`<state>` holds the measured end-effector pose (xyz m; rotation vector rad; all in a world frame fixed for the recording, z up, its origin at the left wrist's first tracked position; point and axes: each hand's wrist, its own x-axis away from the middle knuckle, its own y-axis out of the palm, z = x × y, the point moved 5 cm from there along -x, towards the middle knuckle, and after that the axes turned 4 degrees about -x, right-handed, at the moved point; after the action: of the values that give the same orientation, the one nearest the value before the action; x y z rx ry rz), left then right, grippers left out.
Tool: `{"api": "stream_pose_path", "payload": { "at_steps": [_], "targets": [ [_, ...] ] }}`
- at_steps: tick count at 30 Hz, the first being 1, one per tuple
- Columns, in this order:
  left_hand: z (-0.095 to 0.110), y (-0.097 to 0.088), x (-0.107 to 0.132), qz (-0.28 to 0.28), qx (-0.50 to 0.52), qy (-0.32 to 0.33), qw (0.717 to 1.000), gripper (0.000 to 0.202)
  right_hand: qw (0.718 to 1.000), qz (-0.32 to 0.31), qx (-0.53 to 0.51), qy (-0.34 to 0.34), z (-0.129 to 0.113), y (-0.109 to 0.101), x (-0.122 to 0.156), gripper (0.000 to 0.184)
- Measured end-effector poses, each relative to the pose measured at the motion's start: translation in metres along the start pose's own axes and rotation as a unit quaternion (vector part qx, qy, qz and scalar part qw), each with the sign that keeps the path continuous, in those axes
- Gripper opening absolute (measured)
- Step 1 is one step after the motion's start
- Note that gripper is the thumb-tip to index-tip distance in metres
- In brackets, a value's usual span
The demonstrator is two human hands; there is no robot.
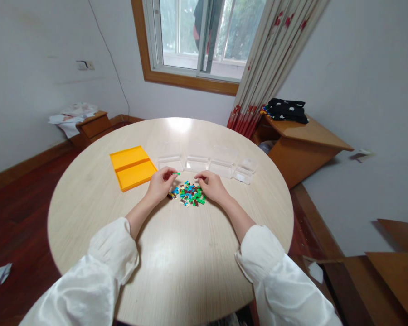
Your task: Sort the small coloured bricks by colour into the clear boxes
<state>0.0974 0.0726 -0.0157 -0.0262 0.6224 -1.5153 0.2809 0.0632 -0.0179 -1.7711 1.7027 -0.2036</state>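
Left hand (pixel 162 182): finger and thumb pinched on a green brick (pixel 178 174), at the far left of the brick pile (pixel 191 194).
Right hand (pixel 212 184): beside it; I can't tell whether its fingertips meet.
Brick pile: loose on the table (pixel 180 258); work looks barely begun, one piece up, many remaining.
Clear boxes (pixel 197 164): in a row just beyond.

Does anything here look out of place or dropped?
Yes: a pale scrap lies on the dark red floor at the left, away from the table, perhaps dropped litter. The small coloured pieces lie loose on the table, but in one compact heap, so they don't look spilled.
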Motion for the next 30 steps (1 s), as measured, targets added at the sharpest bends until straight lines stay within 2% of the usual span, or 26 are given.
{"api": "stream_pose_path", "payload": {
  "at_steps": [4,8,15,24,27,30],
  "targets": [
    [-0.004,0.0,-0.001,-0.002,0.009,0.001,1.0,0.014,0.997,-0.054,-0.034,0.043,0.013,-0.007,-0.003,0.022],
    [-0.006,-0.001,-0.001,0.003,-0.005,0.007,1.0,0.017,0.99,-0.117,-0.064,0.047,0.018,-0.009,-0.002,0.021],
    [-0.006,0.0,-0.001,-0.009,0.018,-0.014,1.0,0.014,0.984,-0.166,-0.048,0.04,0.01,-0.01,0.002,0.033],
    [-0.006,-0.001,-0.001,0.004,0.039,-0.021,0.999,0.016,0.974,-0.214,-0.079,0.014,0.005,-0.008,0.005,0.035],
    [-0.001,-0.015,-0.003,0.052,-0.004,-0.005,0.999,0.013,0.974,-0.211,-0.08,0.028,0.006,-0.006,0.005,0.033],
    [0.0,-0.043,-0.006,0.159,-0.058,0.014,0.985,0.009,0.975,-0.206,-0.075,0.035,0.006,-0.004,0.005,0.033]
  ]
}}
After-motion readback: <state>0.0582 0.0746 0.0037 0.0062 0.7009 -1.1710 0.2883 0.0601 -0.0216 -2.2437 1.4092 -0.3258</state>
